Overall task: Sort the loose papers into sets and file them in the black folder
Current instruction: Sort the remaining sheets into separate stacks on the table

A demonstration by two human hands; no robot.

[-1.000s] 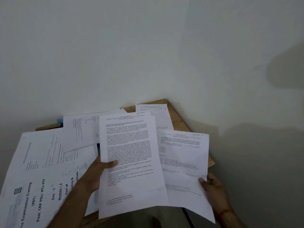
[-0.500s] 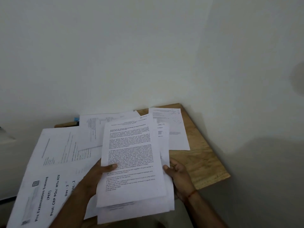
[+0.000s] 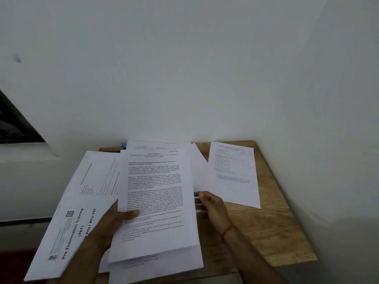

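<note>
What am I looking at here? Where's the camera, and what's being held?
There is no robot here: these are a person's two bare hands, filmed by one wide-angle camera worn on the head, looking forward and down. The left hand grips a stack of printed sheets with its thumb on top. The right hand holds the stack's right edge. Below is a wooden table. At its right lies a single sheet. At the left is a large sheet headed Pre Examination Training.

Matt paper sheets (image 3: 155, 201); grainy wood table (image 3: 272, 228).
</note>
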